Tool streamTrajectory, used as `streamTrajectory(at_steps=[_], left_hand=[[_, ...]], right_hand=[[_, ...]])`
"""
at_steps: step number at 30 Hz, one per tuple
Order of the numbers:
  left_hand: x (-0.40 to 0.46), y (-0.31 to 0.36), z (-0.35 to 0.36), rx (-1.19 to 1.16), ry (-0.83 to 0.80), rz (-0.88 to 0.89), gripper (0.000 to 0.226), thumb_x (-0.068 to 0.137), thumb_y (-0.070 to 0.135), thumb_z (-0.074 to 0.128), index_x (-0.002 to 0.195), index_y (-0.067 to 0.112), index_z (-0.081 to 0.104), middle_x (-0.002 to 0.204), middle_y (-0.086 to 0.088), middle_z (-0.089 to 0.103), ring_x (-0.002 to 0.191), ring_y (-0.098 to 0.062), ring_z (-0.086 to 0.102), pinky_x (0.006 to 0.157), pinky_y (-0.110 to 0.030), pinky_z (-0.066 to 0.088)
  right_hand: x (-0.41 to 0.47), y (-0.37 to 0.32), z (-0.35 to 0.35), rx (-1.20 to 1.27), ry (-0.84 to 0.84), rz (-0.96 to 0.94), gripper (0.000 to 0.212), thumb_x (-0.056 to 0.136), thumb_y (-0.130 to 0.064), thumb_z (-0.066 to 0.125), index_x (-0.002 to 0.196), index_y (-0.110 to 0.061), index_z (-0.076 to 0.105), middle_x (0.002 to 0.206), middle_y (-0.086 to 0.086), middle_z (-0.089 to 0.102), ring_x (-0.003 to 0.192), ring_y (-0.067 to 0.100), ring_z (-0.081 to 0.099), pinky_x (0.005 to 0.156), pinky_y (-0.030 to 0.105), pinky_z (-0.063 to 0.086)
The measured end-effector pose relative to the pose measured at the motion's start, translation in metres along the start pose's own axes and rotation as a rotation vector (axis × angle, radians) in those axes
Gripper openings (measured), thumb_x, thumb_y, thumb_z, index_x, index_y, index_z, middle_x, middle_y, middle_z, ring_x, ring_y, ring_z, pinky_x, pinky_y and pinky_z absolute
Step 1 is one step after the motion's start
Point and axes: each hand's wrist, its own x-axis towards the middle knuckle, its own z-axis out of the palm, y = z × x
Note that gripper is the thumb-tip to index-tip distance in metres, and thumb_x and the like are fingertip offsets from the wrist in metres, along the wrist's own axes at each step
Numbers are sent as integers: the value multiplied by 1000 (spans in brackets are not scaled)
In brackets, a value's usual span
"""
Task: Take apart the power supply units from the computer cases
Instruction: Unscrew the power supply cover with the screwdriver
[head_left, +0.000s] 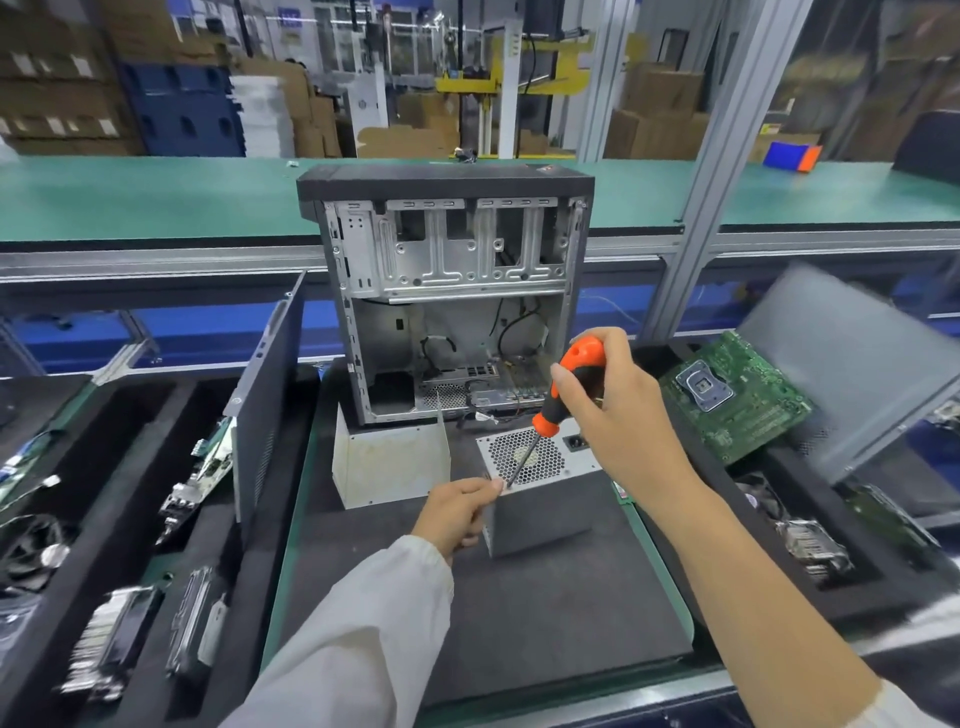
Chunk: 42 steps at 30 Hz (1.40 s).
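An open computer case (447, 291) stands upright at the back of the dark mat, its interior mostly stripped. In front of it lies the grey power supply unit (540, 499), fan grille facing up and back. My right hand (618, 410) grips an orange-and-black screwdriver (563, 387), whose tip meets the unit's lower left grille corner. My left hand (457, 512) pinches at that same corner beside the tip. A bent white metal cover (389, 462) stands to the left of the unit.
A green motherboard (732, 395) lies in the right foam tray beside a grey side panel (852, 364). A dark side panel (265, 395) stands upright on the left. Left trays (130, 571) hold several boards and parts. A green conveyor (156, 192) runs behind.
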Motion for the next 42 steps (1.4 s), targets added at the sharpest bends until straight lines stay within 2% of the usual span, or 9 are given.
streamTrajectory(at_steps=[3, 10, 17, 23, 32, 35, 37, 39, 42], left_hand=[[1, -2, 1, -4, 4, 4, 11, 96, 19, 59, 91, 9, 57, 54, 6, 18, 42, -10, 16, 44, -21, 11], [5, -4, 0, -8, -20, 12, 26, 97, 18, 56, 77, 15, 41, 53, 6, 18, 42, -10, 15, 44, -22, 9], [5, -4, 2, -35, -26, 8, 39, 99, 15, 52, 67, 20, 31, 56, 4, 16, 44, -11, 13, 48, -25, 7], [5, -4, 0, -68, -49, 5, 38, 99, 14, 52, 67, 20, 32, 53, 5, 18, 42, -10, 13, 44, -21, 7], [5, -7, 1, -106, -52, -7, 43, 99, 16, 53, 63, 20, 30, 51, 6, 19, 42, -10, 13, 41, -19, 10], [3, -6, 2, -108, -50, -10, 41, 99, 16, 52, 65, 20, 31, 50, 5, 19, 41, -10, 14, 41, -19, 11], [2, -6, 2, -106, -49, -10, 38, 100, 16, 52, 67, 19, 32, 50, 5, 19, 41, -10, 14, 40, -19, 12], [1, -5, 3, -89, -46, -4, 37, 100, 17, 52, 68, 19, 33, 50, 5, 19, 40, -10, 14, 39, -18, 13], [0, -4, 3, -56, -46, 4, 39, 100, 17, 52, 67, 19, 32, 51, 4, 19, 39, -9, 15, 37, -17, 14]], right_hand=[[3, 2, 2, -48, -9, -16, 15, 93, -25, 58, 97, -18, 45, 77, -3, 57, 68, 1, 55, 58, 8, 39], [10, 6, -1, -106, -56, -22, 17, 94, -25, 58, 95, -22, 42, 78, -8, 56, 70, -6, 55, 58, 6, 39], [11, 17, -6, -107, -33, 36, 18, 94, -27, 56, 95, -19, 41, 78, -5, 55, 69, 1, 52, 57, 10, 39], [8, 21, -12, -96, -14, 54, 17, 95, -23, 56, 95, -16, 41, 74, -7, 52, 63, -4, 51, 54, 8, 38], [5, 18, -17, -101, -32, 95, 21, 94, -26, 58, 95, -13, 41, 78, -2, 56, 62, 4, 52, 54, 14, 40], [15, 6, -21, -217, -155, 94, 32, 90, -32, 62, 92, -11, 37, 72, 5, 56, 52, 11, 51, 44, 20, 40], [32, -6, -19, -450, -270, 87, 38, 88, -39, 61, 87, -15, 33, 70, 5, 52, 54, 18, 48, 42, 29, 35], [53, -24, -13, -692, -408, 59, 39, 87, -44, 59, 77, -17, 33, 70, 4, 43, 55, 15, 41, 43, 28, 27], [95, -51, 0, -907, -751, 59, 34, 85, -40, 59, 66, -14, 48, 54, 3, 57, 40, 12, 48, 39, 18, 30]])
